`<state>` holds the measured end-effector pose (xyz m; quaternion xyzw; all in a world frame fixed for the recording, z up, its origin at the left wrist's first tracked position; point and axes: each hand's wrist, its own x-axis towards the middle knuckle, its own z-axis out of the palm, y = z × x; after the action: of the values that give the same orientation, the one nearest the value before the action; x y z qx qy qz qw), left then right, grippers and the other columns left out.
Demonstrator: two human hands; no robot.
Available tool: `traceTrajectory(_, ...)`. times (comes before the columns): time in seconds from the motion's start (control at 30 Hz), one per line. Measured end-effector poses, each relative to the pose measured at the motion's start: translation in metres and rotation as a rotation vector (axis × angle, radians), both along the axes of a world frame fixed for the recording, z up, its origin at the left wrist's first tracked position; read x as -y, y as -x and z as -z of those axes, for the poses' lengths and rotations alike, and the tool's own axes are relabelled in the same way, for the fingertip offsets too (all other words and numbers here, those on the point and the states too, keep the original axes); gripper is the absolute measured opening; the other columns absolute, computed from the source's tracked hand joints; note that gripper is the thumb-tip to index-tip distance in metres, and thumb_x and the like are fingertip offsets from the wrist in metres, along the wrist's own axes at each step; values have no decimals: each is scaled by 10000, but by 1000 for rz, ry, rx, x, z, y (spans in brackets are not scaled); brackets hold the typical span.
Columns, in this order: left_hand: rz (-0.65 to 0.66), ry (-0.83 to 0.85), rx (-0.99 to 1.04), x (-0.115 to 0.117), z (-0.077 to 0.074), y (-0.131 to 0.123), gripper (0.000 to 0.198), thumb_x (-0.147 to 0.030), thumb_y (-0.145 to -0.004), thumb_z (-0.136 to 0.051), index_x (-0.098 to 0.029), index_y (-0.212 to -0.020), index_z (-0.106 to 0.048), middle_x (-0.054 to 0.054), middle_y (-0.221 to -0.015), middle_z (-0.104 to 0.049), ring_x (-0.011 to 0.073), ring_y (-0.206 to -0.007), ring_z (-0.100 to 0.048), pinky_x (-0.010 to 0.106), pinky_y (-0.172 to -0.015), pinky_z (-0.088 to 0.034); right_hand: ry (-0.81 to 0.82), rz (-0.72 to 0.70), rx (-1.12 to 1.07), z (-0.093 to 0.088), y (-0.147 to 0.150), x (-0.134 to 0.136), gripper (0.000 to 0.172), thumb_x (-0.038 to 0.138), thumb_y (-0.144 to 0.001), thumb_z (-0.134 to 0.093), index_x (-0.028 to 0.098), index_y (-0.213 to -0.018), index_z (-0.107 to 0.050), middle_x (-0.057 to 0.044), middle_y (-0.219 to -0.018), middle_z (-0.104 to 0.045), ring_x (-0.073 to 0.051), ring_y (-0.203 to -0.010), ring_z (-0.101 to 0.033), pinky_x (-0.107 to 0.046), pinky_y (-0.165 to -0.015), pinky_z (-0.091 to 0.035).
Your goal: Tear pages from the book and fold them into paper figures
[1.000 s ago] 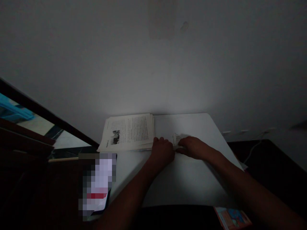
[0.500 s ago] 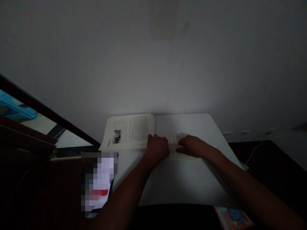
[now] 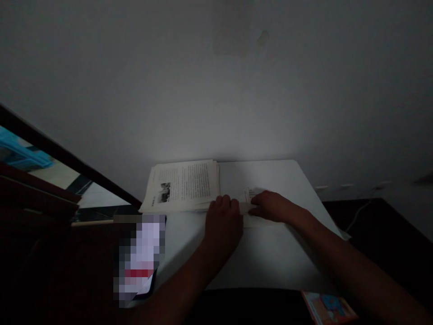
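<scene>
A stack of printed sheets (image 3: 182, 187) lies at the back left of the white table, its top page carrying text and a small dark picture. Just right of it, a partly folded paper (image 3: 249, 195) lies between my hands, mostly covered by them. My left hand (image 3: 224, 221) has its fingers curled down over the paper's left part, near the stack's front right corner. With thumb and fingers closed, my right hand (image 3: 269, 205) grips the paper's right part. The dim light hides the fold itself.
A phone or tablet (image 3: 146, 257) with a lit, blurred screen lies at the table's left edge. The white table (image 3: 264, 262) meets the wall behind. A colourful printed item (image 3: 329, 307) shows at the lower right; a blue plastic object (image 3: 27, 149) is far left.
My left hand has moved slightly toward me and to the right over the paper, uncovering more of the stack's corner. My right hand stays nearly where it was.
</scene>
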<state>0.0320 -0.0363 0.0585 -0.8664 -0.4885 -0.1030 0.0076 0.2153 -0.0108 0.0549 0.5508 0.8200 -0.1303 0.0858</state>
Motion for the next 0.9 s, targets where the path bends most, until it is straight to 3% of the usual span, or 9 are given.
traceTrajectory(0.13,239,43,48,15,22,-18,150,-131,-792,-489,-129,-913,-578,87,-902,-563,223,-860,-498,346,-785,-429,3,-11,20,0,0,0,276,381,-846,-498,176,-874,-682,-107,-884,-708,-256,-874,-651,-310,-699,-453)
traceTrajectory(0.3,260,12,47,14,43,-21,152,-126,-800,-469,-117,-898,-585,92,-900,-544,227,-844,-485,361,-775,-438,-10,-2,23,-1,1,1,298,392,-851,-485,175,-895,-685,-109,-900,-709,-256,-877,-652,-314,-709,-463)
traceTrajectory(0.9,201,-35,50,21,49,-18,217,-181,-853,-429,-112,-1011,-561,97,-929,-523,236,-874,-461,380,-799,-430,23,46,44,-5,-5,-2,358,487,-810,-523,187,-905,-695,-118,-927,-704,-275,-896,-640,-336,-699,-467)
